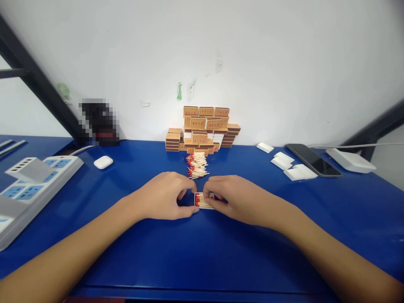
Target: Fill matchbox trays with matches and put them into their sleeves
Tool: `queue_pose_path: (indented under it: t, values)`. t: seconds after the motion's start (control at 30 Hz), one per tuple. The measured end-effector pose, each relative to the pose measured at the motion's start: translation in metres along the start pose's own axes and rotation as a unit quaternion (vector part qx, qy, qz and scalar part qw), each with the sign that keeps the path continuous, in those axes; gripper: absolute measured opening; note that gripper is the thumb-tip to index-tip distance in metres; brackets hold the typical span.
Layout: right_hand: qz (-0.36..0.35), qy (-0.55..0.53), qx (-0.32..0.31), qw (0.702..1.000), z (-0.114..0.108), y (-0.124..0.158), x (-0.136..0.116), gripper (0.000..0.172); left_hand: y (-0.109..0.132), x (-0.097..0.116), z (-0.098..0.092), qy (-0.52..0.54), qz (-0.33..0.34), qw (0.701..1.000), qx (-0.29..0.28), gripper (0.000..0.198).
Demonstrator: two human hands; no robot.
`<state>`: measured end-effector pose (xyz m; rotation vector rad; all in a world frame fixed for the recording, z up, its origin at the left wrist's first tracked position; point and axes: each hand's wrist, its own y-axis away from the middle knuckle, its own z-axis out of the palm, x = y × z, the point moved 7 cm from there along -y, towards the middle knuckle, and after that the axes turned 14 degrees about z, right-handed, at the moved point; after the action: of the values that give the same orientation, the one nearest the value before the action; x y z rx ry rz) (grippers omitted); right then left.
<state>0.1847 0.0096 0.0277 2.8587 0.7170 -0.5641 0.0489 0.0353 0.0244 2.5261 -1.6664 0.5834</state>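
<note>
Fingers of left hand and right hand clamp one match tray; one match pile behind.

Only one view is provided, taken from a camera worn on the head. The blue table is looked down on from above its near edge, which is shown along the bottom of the frame. The white wall behind the far edge is faced. The view is centred closely on the matchbox, pinched between the left hand and the right hand at mid-table.
</note>
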Motion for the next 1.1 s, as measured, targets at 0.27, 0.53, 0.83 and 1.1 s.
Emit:
queue_pose_path:
  t: [0.27,0.53,0.83,1.1]
  values:
    - [-0.005,-0.01,-0.012,1.0,-0.0008,0.0013,-0.0001,0.014,0.0008,0.0002,-0.0008,0.007,0.005,1.0,0.012,0.024]
    - [0.015,-0.003,-0.022,1.0,-0.0017,0.0016,-0.0045,0.014,0.0008,-0.0004,-0.0003,0.008,-0.004,1.0,0.004,0.025]
    - [0.017,0.008,-0.026,0.999,0.0014,0.0007,-0.0042,0.016,0.0003,0.0007,-0.0012,0.007,0.001,1.0,0.009,0.023]
    - [0.028,0.016,-0.029,0.999,0.0021,0.0005,-0.0027,0.017,0.0002,0.0,0.0,0.006,0.0,1.0,0.003,0.024]
